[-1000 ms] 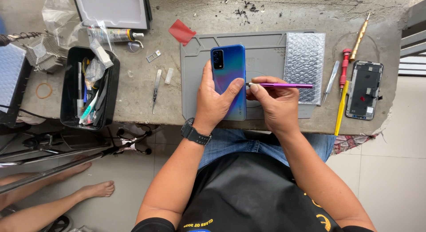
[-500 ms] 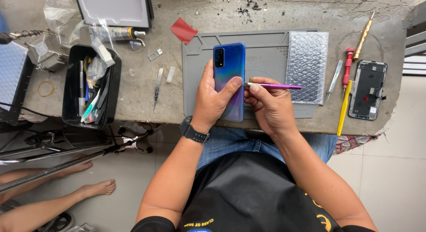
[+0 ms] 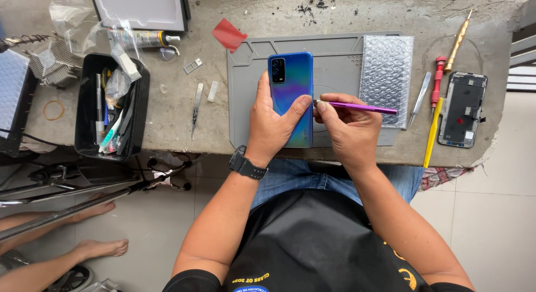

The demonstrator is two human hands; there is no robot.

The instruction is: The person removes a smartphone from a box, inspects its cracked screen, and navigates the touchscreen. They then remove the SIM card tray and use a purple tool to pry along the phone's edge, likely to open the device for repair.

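While hands (image 3: 312, 124) hold phone (image 3: 291, 91), tray (image 3: 86, 85) holds tools (image 3: 111, 130).

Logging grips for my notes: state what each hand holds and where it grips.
The left hand holds the blue phone by its lower half, back side up. The right hand pinches the purple tool near its tip end.

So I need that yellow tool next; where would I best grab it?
Judging by its pose, take the yellow tool by its long middle shaft, pinching across it from above. It lies flat near the table's front edge, close beside the opened black phone, so its left side looks freer.
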